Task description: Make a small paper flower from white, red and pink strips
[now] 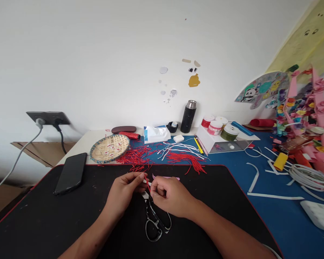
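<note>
Running near-to-far between both hands' fingertips, a red strand (148, 183) is crossed over a sideways white strip (145, 181) (wrapped or just laid, can't be told). The strip is pinched by the left hand (123, 189); the strand's near part seems gripped by the right hand (170, 194), equally close. Scissors (147, 212) are seen below.

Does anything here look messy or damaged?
The white wall has patchy grey blotches, perhaps peeled paint or torn stickers. Below, loose red strings lie strewn beside the woven basket, some straying onto the black mat.
</note>
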A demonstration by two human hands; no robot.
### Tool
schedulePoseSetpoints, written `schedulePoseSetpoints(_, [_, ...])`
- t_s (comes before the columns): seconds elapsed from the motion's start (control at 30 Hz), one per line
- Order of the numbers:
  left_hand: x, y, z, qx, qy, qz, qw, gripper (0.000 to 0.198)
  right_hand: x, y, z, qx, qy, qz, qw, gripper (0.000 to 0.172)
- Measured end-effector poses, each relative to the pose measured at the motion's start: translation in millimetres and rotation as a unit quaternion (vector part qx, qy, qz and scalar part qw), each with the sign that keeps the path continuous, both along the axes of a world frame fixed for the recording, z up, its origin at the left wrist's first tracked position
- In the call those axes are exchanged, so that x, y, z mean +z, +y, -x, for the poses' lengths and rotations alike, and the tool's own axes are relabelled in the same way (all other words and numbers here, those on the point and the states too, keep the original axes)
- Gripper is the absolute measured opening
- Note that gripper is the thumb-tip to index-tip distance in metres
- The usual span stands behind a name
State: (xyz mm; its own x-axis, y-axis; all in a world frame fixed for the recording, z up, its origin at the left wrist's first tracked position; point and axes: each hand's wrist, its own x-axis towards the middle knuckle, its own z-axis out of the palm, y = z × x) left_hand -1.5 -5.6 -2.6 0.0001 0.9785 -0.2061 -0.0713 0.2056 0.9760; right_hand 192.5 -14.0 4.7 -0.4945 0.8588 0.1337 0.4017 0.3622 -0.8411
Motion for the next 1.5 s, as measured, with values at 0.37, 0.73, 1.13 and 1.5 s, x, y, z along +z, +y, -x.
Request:
schedulePoseSetpoints(0.37, [-2.5, 2.0, 4.4, 0.036, -0.057, -0.012, 0.998, 0.039, -1.8, -6.3, 5.3, 0.051, -0.033, 0.012, 0.998, 0.010])
schedulePoseSetpoints(0.73, [5.7, 0.5, 0.8, 0.048, -0.151, -0.033, 0.987, 0.031, -4.9, 2.6, 2.7, 0.008, 0.082, 0.135, 0.987, 0.012])
schedulePoseSetpoints(1.13, [7.5, -6.7, -5.7, -0.001, -0.135, -0.016, 0.991, 0.034, -4.3, 8.5, 2.4, -0.017, 0.177, 0.237, 0.955, 0.037])
schedulePoseSetpoints(1.5, [12.9, -4.8, -5.5, 0.007, -0.088, -0.069, 0.994, 0.050, -3.1, 10.7, -2.8, -0.060, 0.155, 0.197, 0.966, 0.027])
